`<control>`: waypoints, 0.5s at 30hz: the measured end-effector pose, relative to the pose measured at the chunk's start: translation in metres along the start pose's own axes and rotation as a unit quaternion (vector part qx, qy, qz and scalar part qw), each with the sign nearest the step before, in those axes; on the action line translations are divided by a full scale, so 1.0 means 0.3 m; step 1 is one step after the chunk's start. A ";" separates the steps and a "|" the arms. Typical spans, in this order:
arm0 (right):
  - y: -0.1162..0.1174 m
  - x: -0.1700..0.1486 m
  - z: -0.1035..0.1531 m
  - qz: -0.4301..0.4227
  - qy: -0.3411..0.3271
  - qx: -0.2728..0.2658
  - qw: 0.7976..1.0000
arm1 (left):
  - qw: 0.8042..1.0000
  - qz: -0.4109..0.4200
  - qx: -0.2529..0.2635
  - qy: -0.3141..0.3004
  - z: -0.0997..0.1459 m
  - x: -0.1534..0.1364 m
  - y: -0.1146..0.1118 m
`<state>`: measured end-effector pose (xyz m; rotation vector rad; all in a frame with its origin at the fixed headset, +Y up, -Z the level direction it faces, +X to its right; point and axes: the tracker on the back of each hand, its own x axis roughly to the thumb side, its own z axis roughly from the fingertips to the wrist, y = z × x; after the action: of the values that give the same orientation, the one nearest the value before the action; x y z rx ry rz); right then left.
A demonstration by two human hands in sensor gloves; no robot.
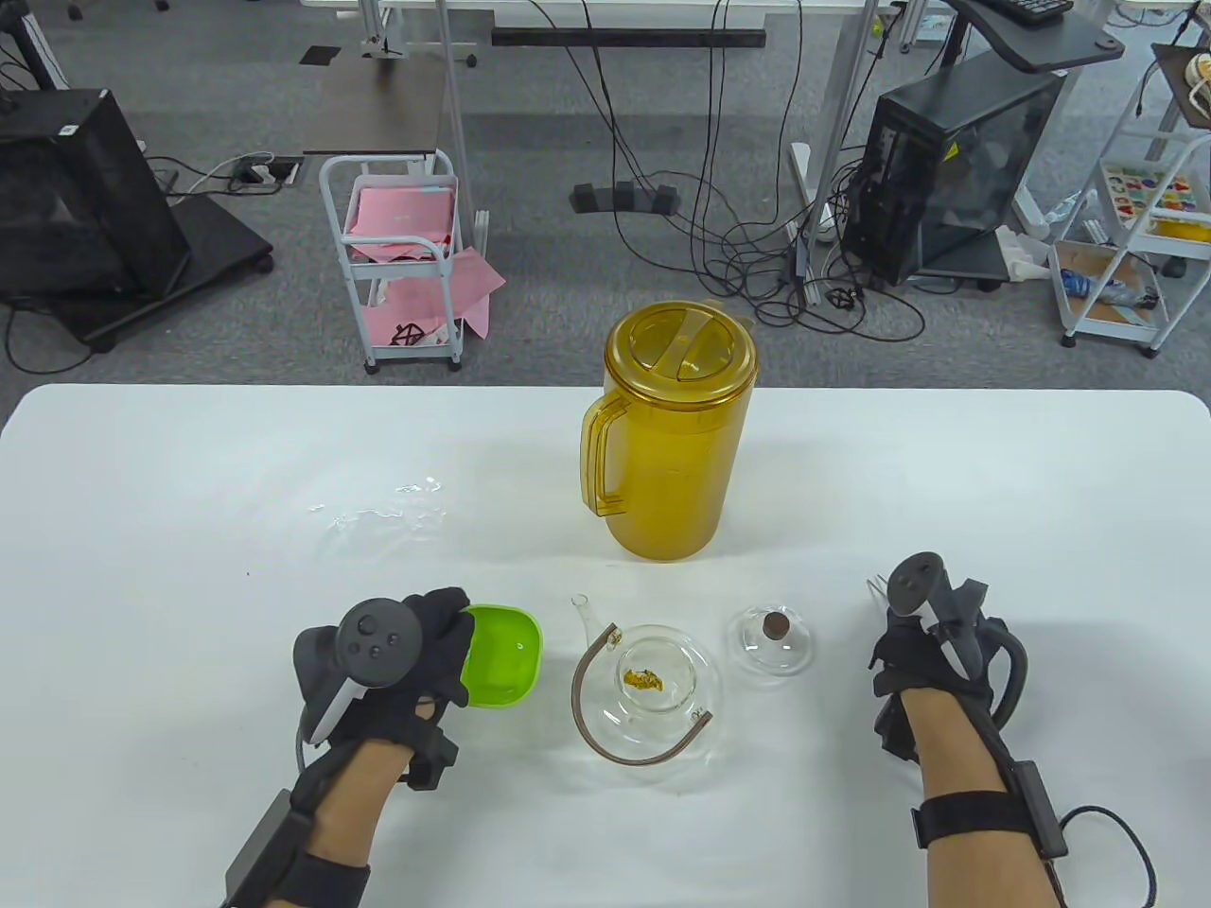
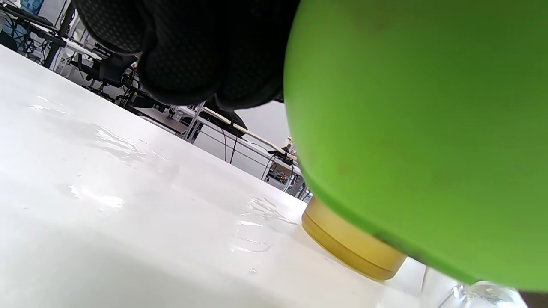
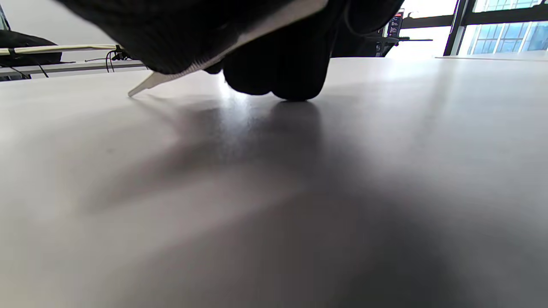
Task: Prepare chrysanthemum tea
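Table view: my left hand [image 1: 397, 653] grips the green bowl [image 1: 501, 657], at nine o'clock of the open glass teapot [image 1: 648, 686] holding chrysanthemum [image 1: 643, 678]. Left wrist view: bowl lifted off the table [image 2: 107, 222]. Right wrist view: my right hand [image 3: 274, 64] pinches white tweezers [image 3: 205, 64], tips touching the table.

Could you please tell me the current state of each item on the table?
Amber plastic pitcher: upright, lidded.
Glass teapot: lid off, yellow flowers inside.
Glass lid with brown knob: lying on the table, right of the teapot.
Green plastic bowl: held by left hand, looks empty.
White tweezers: held by right hand, tip on table.
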<state>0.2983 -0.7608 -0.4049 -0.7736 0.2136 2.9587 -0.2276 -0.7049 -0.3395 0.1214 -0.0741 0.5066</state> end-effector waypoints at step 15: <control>-0.056 0.040 0.075 -0.041 -0.074 -0.059 0.995 | 1.000 0.001 -0.009 0.004 -0.004 0.000 -0.010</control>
<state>0.2787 -0.7403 -0.3933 -0.5549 -0.0032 2.9547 -0.2260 -0.7074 -0.3411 0.1020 -0.0711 0.5091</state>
